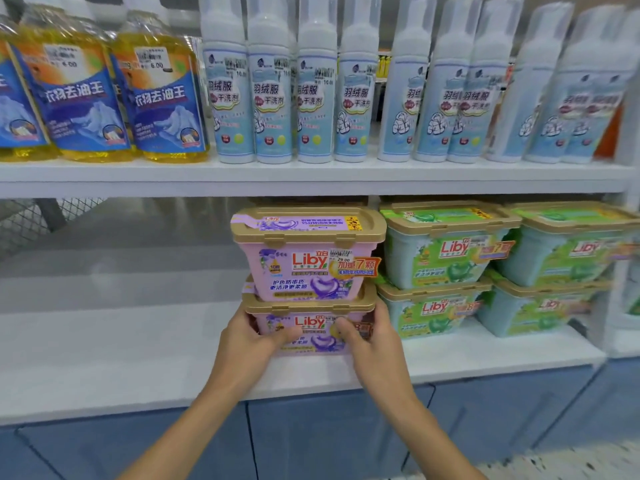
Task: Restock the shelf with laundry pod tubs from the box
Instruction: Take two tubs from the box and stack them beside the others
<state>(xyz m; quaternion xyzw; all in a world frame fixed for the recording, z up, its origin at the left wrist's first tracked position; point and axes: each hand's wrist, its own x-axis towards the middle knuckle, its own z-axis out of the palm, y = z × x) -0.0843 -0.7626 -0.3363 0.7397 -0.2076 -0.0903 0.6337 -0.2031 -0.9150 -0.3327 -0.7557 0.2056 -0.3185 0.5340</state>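
Two pink Liby laundry pod tubs with gold lids stand stacked on the lower white shelf [138,355]. The upper pink tub [308,258] rests on the lower pink tub [311,332]. My left hand [251,344] grips the lower tub's left end, thumb across its front. My right hand [372,337] grips its right end, thumb also on the front. The box is out of view.
Green Liby tubs [446,258] stand stacked two high to the right of the pink stack. The upper shelf [311,178] carries yellow detergent bottles [162,95] and white foam bottles [315,91]. The lower shelf's left half is bare. Blue cabinet panels [329,434] run below.
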